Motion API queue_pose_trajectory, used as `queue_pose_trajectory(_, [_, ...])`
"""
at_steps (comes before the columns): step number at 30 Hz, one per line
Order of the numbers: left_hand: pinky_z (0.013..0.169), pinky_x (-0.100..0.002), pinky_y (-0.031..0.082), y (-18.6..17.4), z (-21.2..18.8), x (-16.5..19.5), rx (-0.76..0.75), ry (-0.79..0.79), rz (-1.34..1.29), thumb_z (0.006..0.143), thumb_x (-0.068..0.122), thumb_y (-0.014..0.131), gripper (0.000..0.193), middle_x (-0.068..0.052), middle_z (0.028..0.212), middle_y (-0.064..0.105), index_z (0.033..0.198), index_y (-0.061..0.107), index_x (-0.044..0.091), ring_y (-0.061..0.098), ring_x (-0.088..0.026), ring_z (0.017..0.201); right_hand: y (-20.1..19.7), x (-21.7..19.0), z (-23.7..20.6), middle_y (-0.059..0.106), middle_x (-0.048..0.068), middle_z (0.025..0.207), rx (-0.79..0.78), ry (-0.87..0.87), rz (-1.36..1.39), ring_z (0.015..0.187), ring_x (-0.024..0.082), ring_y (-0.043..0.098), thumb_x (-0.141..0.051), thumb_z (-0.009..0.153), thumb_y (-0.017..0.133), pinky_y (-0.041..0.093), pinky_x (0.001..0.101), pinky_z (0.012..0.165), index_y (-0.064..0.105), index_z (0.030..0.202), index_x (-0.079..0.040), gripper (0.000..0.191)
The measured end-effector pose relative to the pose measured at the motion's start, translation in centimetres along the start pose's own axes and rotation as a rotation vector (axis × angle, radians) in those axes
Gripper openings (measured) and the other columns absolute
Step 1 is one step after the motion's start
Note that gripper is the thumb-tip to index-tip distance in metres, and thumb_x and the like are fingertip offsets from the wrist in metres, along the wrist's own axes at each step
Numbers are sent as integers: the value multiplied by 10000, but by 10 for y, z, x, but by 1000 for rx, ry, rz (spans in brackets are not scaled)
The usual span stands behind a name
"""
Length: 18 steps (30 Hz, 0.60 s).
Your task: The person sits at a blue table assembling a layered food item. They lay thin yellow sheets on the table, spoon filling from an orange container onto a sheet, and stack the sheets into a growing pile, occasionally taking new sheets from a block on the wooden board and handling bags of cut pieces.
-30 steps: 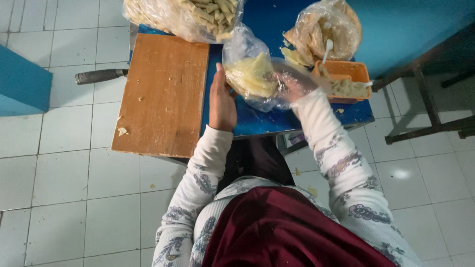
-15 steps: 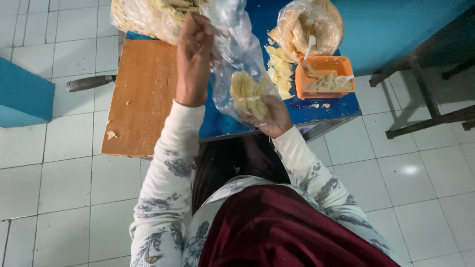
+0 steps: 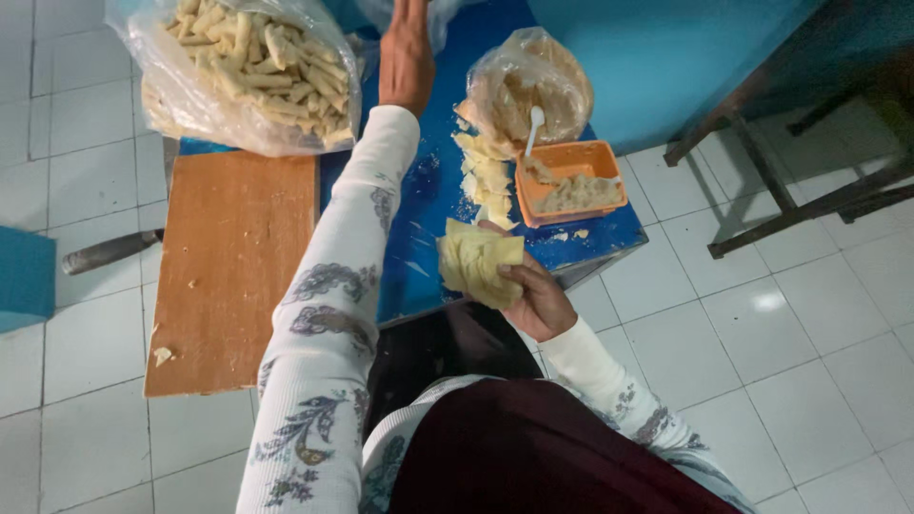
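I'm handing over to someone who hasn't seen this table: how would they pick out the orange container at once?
Start at the blue table and go to its right-hand edge, beyond the loose pale wrappers. The orange container sits there, just below a clear bag of filling. It is the only orange, square-sided tub, holding pale filling with a white spoon standing in it.

The clear bag has left the wrapper stack [image 3: 479, 264], now bare in the right hand [image 3: 533, 300]; the left hand [image 3: 407, 59] reaches to the table's far edge.

clear plastic bag of rolls [image 3: 238, 76] top left, clear filling bag [image 3: 528, 90] behind orange tray [image 3: 571, 186]
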<state>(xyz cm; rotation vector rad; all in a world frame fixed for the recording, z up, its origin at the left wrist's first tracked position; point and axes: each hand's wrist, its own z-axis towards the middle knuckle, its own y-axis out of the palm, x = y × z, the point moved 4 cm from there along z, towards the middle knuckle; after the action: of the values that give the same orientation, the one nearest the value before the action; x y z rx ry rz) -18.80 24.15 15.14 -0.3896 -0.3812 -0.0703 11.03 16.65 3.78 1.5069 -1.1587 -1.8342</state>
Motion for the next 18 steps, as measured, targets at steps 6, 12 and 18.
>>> queue_pose_trajectory(6, [1036,-645,412,63,-39,-9,-880,-92,626,836,78,690,631,3,1460,539,1419,562,282,444,-407,1427,-5,0,1,423,183,1561,88,19,-47,1408,282,491,-42,938,607,394,413,1187,241,1621,-2,776])
queue_pose_trajectory(12, [1071,-487,506,26,-39,-11,-470,-93,9,905,46,679,520,-141,1458,584,1400,643,202,635,-371,1246,0,-14,15,443,159,1563,46,-70,-150,1424,266,480,-41,929,595,386,396,1197,227,1639,-25,800])
queue_pose_trajectory(18, [1098,-415,457,-61,-168,39,15,-1079,-1009,1057,543,427,669,-172,1435,587,1489,461,33,586,-265,1297,15,-28,48,456,116,1564,-63,-90,-190,1447,210,471,-36,963,611,359,375,1240,202,1681,-44,826])
